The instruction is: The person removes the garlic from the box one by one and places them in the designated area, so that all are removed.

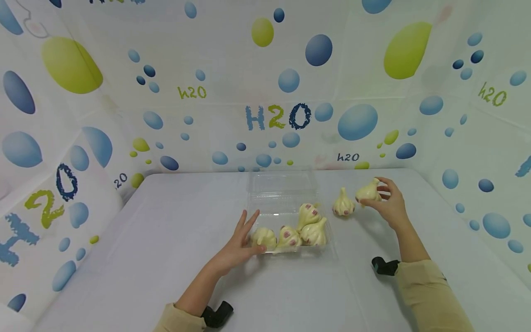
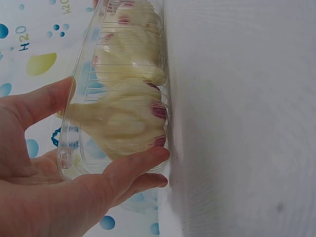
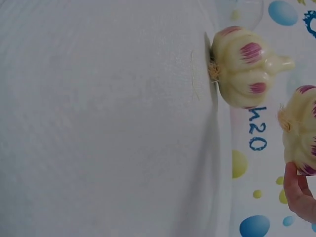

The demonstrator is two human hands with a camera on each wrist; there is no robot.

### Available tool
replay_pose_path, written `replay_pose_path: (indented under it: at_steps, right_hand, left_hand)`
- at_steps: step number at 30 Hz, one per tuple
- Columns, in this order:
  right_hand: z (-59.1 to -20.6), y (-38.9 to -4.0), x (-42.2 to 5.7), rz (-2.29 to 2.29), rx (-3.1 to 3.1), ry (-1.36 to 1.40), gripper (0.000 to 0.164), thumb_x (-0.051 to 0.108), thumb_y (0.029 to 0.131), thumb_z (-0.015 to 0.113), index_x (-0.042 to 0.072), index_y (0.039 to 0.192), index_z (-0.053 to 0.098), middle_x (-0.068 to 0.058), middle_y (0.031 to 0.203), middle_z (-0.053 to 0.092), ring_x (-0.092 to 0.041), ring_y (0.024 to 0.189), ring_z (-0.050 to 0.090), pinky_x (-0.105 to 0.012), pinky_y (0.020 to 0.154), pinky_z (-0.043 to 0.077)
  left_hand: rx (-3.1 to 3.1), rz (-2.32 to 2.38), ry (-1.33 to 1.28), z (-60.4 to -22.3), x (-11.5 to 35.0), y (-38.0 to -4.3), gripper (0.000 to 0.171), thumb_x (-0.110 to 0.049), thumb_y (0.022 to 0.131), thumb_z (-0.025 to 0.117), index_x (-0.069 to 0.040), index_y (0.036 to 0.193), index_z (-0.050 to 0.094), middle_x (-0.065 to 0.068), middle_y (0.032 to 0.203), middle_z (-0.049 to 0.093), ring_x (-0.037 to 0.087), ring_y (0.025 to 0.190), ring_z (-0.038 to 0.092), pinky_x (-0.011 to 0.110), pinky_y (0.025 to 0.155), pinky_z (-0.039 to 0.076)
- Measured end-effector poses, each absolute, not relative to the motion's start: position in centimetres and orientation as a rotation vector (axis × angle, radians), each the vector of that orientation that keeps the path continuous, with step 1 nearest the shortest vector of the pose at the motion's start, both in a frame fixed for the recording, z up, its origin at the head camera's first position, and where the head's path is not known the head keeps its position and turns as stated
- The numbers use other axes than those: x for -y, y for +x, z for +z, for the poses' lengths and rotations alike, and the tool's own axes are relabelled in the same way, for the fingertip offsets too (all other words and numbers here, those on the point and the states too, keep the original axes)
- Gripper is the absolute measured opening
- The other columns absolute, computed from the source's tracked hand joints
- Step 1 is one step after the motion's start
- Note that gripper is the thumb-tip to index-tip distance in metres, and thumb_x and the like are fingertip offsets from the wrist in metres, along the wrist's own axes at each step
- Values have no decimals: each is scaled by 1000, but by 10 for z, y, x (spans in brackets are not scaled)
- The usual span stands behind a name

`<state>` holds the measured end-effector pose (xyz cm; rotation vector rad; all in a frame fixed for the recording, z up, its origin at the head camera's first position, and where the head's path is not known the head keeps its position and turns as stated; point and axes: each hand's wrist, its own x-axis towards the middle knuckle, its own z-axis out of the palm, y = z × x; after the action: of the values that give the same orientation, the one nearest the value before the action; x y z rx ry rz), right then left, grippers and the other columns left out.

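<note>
My right hand [image 1: 390, 203] holds a garlic bulb [image 1: 368, 191] by thumb and fingers above the table. In the right wrist view this raised bulb [image 3: 302, 131] shows purple streaks and a tuft of dry roots. A second garlic bulb [image 1: 343, 203] stands upright on the table just left of it. With its thumb at the front rim and fingers along the left side, my left hand [image 1: 236, 251] grips a clear plastic container [image 1: 286, 250]. Several garlic bulbs [image 1: 314, 233] lie inside, and the left wrist view shows them through the ribbed wall.
The container's hinged lid [image 1: 282, 183] lies folded back toward the far edge of the white table [image 1: 186, 203]. A patterned curtain [image 1: 224, 55] with blue and green spots surrounds the table at the back and sides. Black wrist devices [image 1: 385, 266] sit by both sleeves.
</note>
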<state>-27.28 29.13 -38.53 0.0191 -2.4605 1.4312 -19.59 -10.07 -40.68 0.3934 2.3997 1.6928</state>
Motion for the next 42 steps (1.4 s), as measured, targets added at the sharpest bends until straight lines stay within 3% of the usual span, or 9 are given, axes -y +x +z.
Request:
replay_pose_path:
  at_steps: [4,11,19,23,32,42]
  right_hand:
    - [-387,-275,-292,1441,2490,-21,76,17,78,73,4,140,30,-28,123,39,-40,106,43,-18,67,41]
    - [-389,-281,-295,1447,2540,-62,78,13,77,73,0,139,29,-31,123,39,-39,105,43,-27,68,42]
    - [-390,-288,-299,1436,2625,-145,79,11,77,72,-4,138,25,-32,122,38,-33,93,50,-17,62,47]
    - [-390,-290,-300,1399,2682,-207,80,12,76,71,-5,138,25,-32,122,39,-31,88,52,-23,61,48]
    - [-389,-295,-298,1380,2787,-230,81,14,76,71,-7,138,22,-35,124,37,-38,98,49,-32,68,49]
    - [-392,-296,-299,1386,2843,-248,85,17,77,71,-7,139,19,-36,126,34,-43,105,45,-41,77,48]
  left_hand:
    - [-2398,1694,389,-407,101,-196,85,-16,80,71,-32,146,20,9,151,-15,45,133,9,56,104,18]
    - [-2410,1684,397,-407,101,-196,85,-16,80,70,-32,146,19,10,151,-15,44,134,8,56,104,19]
    - [-2427,1669,391,-408,100,-197,86,-14,79,71,-27,147,20,12,151,-14,46,133,10,57,102,21]
    - [-2419,1673,394,-409,100,-197,86,-15,79,71,-27,147,19,11,151,-15,45,134,8,57,103,21]
    - [-2409,1686,395,-408,101,-197,85,-15,80,71,-31,146,20,10,151,-15,46,133,9,57,103,19]
    - [-2406,1691,399,-408,100,-197,86,-14,80,70,-26,147,19,11,151,-15,46,133,9,58,103,19]
